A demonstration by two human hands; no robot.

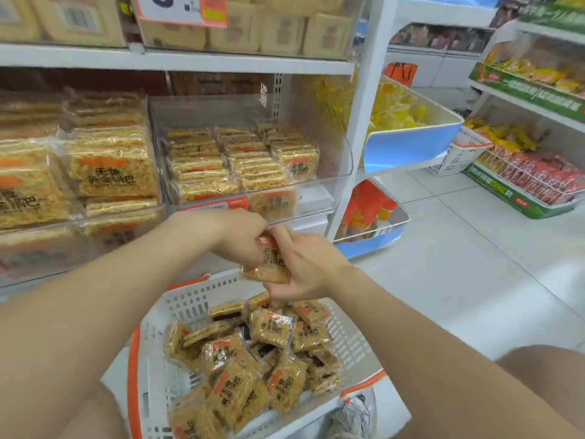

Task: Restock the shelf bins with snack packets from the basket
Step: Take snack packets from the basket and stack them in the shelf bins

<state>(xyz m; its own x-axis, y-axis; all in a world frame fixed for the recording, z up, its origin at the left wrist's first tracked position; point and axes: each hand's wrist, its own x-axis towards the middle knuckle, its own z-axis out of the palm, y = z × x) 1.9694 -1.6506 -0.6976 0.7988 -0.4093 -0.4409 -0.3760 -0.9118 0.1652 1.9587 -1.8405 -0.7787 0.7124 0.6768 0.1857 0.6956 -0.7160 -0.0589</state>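
A white basket [196, 304] with orange trim sits below me, holding several golden rice-cracker snack packets [274, 327]. Above its far rim, both hands hold a small stack of the same packets [271, 264]. My left hand [237, 239] grips the stack from the left and top. My right hand [304, 264] wraps around it from the right and underneath. Straight ahead, a clear shelf bin [335, 172] holds rows of matching packets [228, 163], with open room on its right side.
Another clear bin [95, 217] at the left is packed with larger packets of the same snack. Blue-fronted trays [411, 144] with yellow and orange goods stand to the right. A white tiled floor [459, 248] and a further rack with a second white basket [459, 153] lie beyond.
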